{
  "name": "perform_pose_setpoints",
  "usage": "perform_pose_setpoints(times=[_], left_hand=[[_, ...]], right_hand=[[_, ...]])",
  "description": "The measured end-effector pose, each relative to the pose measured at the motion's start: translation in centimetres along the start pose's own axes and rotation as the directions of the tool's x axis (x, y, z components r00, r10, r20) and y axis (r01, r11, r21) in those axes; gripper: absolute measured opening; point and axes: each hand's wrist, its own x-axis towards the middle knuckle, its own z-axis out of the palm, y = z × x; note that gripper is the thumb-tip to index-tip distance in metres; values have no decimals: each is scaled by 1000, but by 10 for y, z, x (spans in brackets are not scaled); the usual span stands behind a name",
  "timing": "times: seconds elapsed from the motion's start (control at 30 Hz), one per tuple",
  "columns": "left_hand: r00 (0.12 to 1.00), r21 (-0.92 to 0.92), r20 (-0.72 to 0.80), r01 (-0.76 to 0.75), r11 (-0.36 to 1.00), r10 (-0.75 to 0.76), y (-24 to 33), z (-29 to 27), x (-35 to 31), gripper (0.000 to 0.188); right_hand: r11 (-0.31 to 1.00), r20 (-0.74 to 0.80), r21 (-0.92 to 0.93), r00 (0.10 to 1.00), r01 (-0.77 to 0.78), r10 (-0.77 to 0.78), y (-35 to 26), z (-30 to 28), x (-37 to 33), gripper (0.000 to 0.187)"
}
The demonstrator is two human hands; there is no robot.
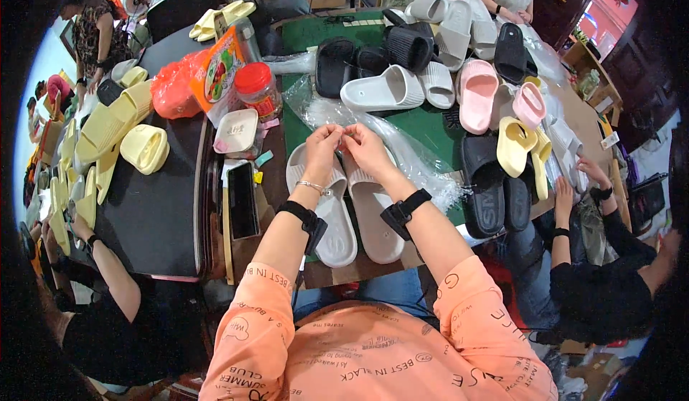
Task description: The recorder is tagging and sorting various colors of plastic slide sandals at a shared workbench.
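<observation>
My left hand [322,151] and my right hand [364,150] meet with pinched fingertips above a pair of slide sandals. Whatever lies between the fingers is too small to make out. Below my left wrist is a whitish slide [336,234]. The greyish-beige slide [381,237] sits beside it, under my right wrist. Both have their toes away from me, and my hands partly hide their straps. Just beyond and to the right of my hands, a bundle of clear plastic [420,165] spreads over the green table mat [446,137].
Black, white, grey, pink and yellow slides [477,94] pile up at the far right. To the left stand a red-lidded jar [256,87], a white-lidded tub [236,132] and a phone [242,198]. Yellow slides [115,122] lie on the black table [161,200]. Other people work around the tables.
</observation>
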Motion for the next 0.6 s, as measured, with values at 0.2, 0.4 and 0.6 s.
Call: perform_pose_setpoints(times=[0.2,0.4,0.6], left_hand=[[1000,-126,-13,17,992,-19,3,2,2,29],[998,103,51,28,994,-33,-1,5,1,45],[996,239,85,-25,971,5,-3,4,2,45]], right_hand=[[994,-124,-15,986,108,-109,7,2,-4,10],[994,-77,73,994,86,-80,16,4,0,15],[998,-36,64,999,19,-17,-6,5,-10,10]])
